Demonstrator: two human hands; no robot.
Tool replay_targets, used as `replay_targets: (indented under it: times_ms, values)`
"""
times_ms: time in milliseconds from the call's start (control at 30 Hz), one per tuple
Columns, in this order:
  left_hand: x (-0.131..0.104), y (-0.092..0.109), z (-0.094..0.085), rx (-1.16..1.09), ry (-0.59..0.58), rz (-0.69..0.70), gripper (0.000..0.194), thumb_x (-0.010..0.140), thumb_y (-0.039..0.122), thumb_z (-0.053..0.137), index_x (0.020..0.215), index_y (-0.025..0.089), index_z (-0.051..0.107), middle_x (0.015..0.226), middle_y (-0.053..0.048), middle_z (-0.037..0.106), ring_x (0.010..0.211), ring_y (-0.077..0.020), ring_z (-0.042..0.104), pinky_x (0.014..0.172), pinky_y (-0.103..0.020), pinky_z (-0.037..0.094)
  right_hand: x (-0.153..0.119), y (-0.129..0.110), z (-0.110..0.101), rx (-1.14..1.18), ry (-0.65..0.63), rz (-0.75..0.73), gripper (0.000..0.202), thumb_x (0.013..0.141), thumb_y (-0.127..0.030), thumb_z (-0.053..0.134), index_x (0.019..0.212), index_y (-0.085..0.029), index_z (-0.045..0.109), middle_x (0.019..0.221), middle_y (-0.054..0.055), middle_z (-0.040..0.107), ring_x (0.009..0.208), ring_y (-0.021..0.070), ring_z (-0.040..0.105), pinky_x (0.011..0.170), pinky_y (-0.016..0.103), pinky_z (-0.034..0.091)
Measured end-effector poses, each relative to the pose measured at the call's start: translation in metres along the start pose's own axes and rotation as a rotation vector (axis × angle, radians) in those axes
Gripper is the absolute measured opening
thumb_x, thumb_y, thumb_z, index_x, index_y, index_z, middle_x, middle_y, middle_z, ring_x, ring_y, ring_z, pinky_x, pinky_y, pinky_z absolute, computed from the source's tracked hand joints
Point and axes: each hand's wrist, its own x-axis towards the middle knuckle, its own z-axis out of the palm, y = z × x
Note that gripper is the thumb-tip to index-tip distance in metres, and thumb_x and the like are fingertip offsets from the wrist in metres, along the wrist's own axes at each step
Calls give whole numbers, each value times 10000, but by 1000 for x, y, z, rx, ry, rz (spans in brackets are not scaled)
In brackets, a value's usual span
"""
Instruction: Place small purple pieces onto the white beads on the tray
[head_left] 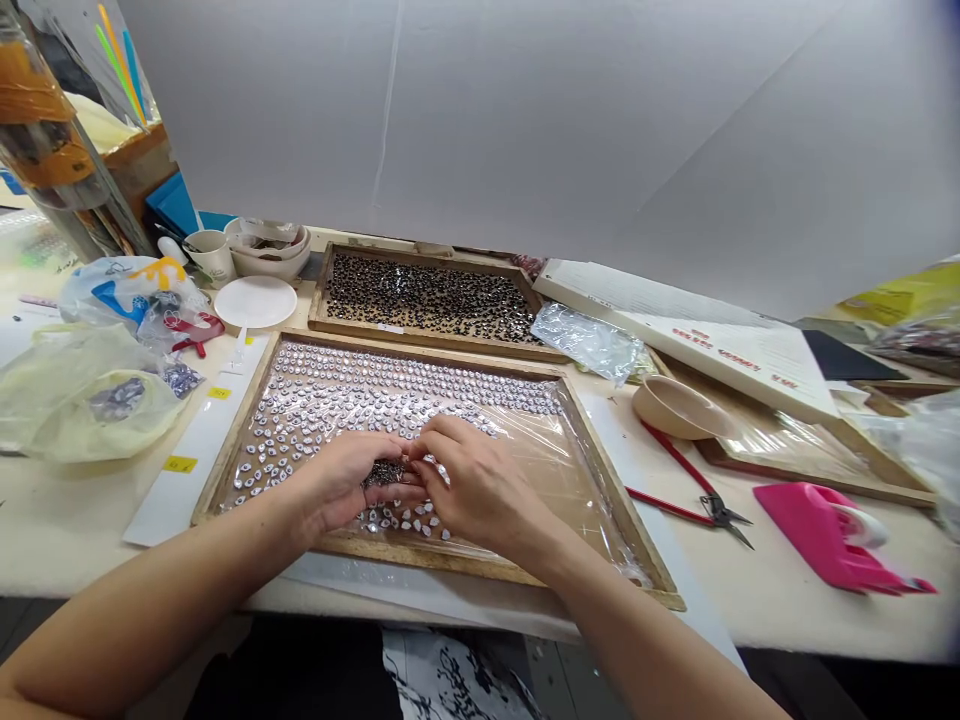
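Over the wooden tray (442,562) both hands meet near its middle. My left hand (337,480) is cupped around a heap of tiny dark metallic pieces (386,472), too small to name. The fingertips of my right hand (472,490) are pinched together right at that heap; whatever they grip is too small to make out. Rows of clear drop-shaped gems (420,378) lie on the plastic film of the tray, tight along the far side and looser on the left. More loose gems (420,520) lie below my hands.
Behind stands a second wooden tray (324,300) of dark stones. To the right are red-handled pliers (705,512), a beige bowl (679,408), a pink tape dispenser (817,530) and a long white box (697,340). Plastic bags (82,400) and a white plate (255,300) sit left.
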Motion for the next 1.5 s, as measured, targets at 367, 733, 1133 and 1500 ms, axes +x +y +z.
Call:
replay_targets:
  times_ms: [367,733,1133,1500]
  values:
    - [3,0,-5,18,-117,-52,129,798,116,578,684,78,625,750,-119,682,643,-132,657,673,-247,553,4,3,0,-91,100,21,172,785,-83,419,746,-140,576,777,90,557,678,172,469,581,284,342]
    - [3,-2,-6,78,-111,-41,172,832,135,552,712,73,659,700,-109,681,653,-138,673,686,-244,547,-3,8,2,251,140,112,70,817,-138,496,788,-174,550,816,55,545,759,173,509,631,295,402]
    - [2,4,-2,-24,44,73,142,760,17,505,781,45,642,804,-164,694,765,-206,687,778,-303,558,-24,3,-26,254,135,74,86,818,-124,491,807,-187,549,847,58,545,760,168,508,643,307,430]
    - [4,1,-6,-57,31,160,147,755,13,526,857,63,620,859,-160,689,825,-216,684,836,-307,543,-37,-3,14,-23,-200,-92,163,812,-88,405,755,-153,544,786,76,520,724,185,418,646,316,357]
